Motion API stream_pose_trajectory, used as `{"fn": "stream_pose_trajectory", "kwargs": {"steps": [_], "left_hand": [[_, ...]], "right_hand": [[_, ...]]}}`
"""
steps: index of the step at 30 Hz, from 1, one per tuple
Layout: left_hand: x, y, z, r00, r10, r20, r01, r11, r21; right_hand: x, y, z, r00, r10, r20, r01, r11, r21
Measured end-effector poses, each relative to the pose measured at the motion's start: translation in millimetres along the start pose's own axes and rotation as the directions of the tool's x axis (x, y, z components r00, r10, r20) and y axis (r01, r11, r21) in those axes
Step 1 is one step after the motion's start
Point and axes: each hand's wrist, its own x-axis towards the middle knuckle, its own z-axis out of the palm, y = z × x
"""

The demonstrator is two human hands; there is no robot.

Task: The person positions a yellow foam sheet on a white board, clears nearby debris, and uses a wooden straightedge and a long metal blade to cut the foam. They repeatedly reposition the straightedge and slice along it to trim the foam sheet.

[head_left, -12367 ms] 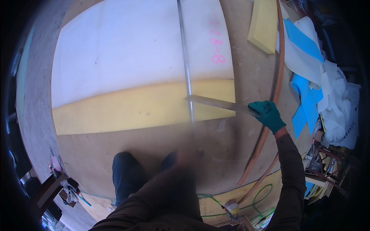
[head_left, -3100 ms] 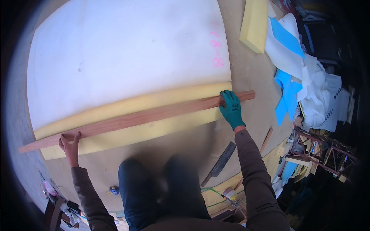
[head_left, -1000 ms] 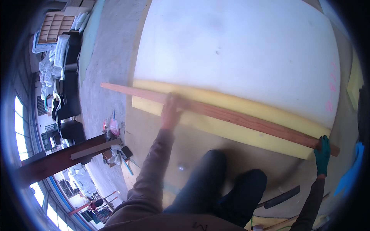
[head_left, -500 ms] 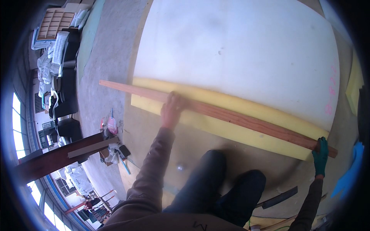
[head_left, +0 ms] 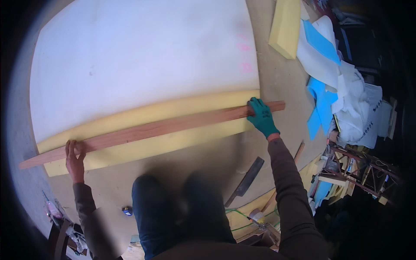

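a long wooden strip, viewed from the head with the person's two hands upon it. the wooden strip (head_left: 167, 125) lies slantwise across the yellow foam (head_left: 182, 106) along the near side of a large white panel (head_left: 143, 52); it reaches past the foam at both ends, its left end tapering to a narrow tip. the left hand (head_left: 75, 161), bare, rests near the left end of the strip: fingers and thumb are bent and parted by a small gap, the fingertips touching the wood, and whether they pinch it cannot be told. the right hand (head_left: 262, 117), in a green glove, is closed over the strip near its right end, the fingers bent across the wood.

pink marks (head_left: 245, 56), blurred, stand near the right edge of the panel. panel and foam lie on a brown board (head_left: 277, 82). on the board, right of the person's knees (head_left: 149, 186), lies a dark flat blade (head_left: 251, 175) with a narrow handle; left of the knees sits a small blue tape measure (head_left: 127, 211). at upper right, a yellow foam block (head_left: 286, 30) lies just beside white sheets (head_left: 318, 65) and blue pieces (head_left: 321, 41).
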Motion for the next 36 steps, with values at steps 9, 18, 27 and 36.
{"fn": "stream_pose_trajectory", "kwargs": {"steps": [9, 18, 27, 36], "left_hand": [[3, 18, -13, 0.99, -0.094, 0.104, 0.089, 0.995, 0.052], [3, 17, -10, 0.991, -0.088, 0.101, 0.086, 0.996, 0.016], [5, 5, -5, 0.992, -0.077, 0.096, 0.073, 0.996, 0.043], [7, -6, -1, 0.992, -0.041, 0.122, 0.033, 0.997, 0.073]], "right_hand": [[4, -12, -8, 0.968, 0.175, 0.183, -0.169, 0.985, -0.046], [2, 1, 2, 0.966, 0.201, 0.164, -0.198, 0.98, -0.032], [3, 6, 12, 0.948, 0.261, 0.184, -0.251, 0.965, -0.078], [-38, -20, 2, 0.964, 0.237, -0.119, -0.221, 0.966, 0.131]]}}
